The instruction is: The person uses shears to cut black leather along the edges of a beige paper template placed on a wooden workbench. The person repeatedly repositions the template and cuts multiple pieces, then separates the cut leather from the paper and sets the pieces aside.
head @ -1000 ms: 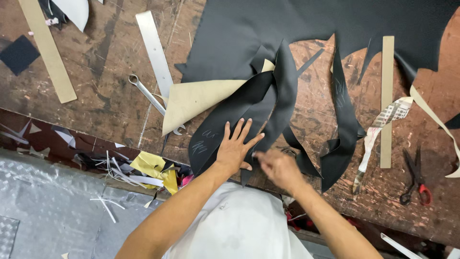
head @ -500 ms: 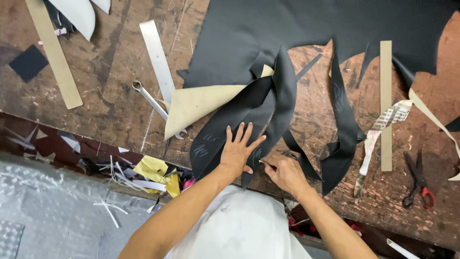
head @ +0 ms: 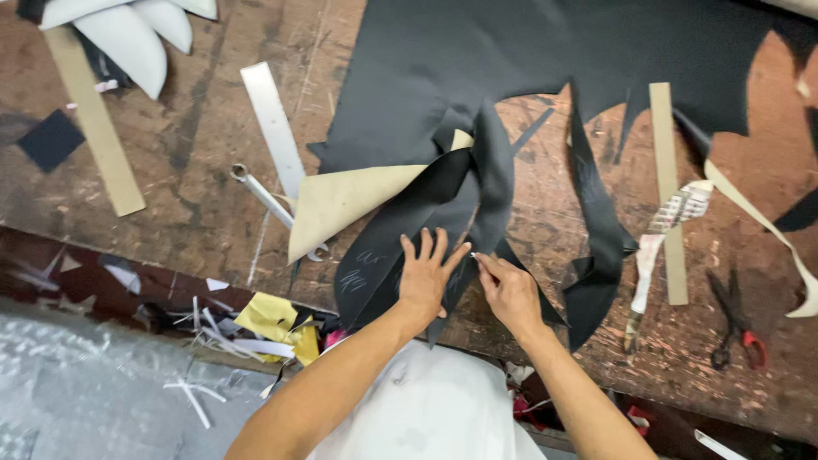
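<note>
Leather (head: 545, 60), black and cut into ragged tongues, lies spread over the far half of your tabletop (head: 196, 170); its near flap is folded back so the tan underside (head: 341, 200) shows, and a dark strip with faint chalk marks (head: 375, 273) runs down to the near edge under your hands; your left hand (head: 426, 277) lies open and flat on that strip, fingers spread, pressing it down; your right hand (head: 509, 288) is just beside it, fingertips pinched together on the strip's edge, though whether something small sits between them you cannot tell from here.

Judge the sheet as soft, limp and fairly light; it drapes and twists on itself, as the curled strip (head: 601, 255) to the right shows, so it will likely slide and buckle if you tug one corner; a flat palm to pin it and a pinch at a cut edge looks the surest hold; the smooth black face may slip under dry fingers more than the tan side.

Around you: a metal ruler (head: 274, 128) and a wrench (head: 264, 198) to the left; a long card strip (head: 94, 119) beyond them; another strip (head: 667, 170) to the right; scissors with red handles (head: 733, 328) near the right edge; yellow and white scraps (head: 273, 319) below the tabletop.
</note>
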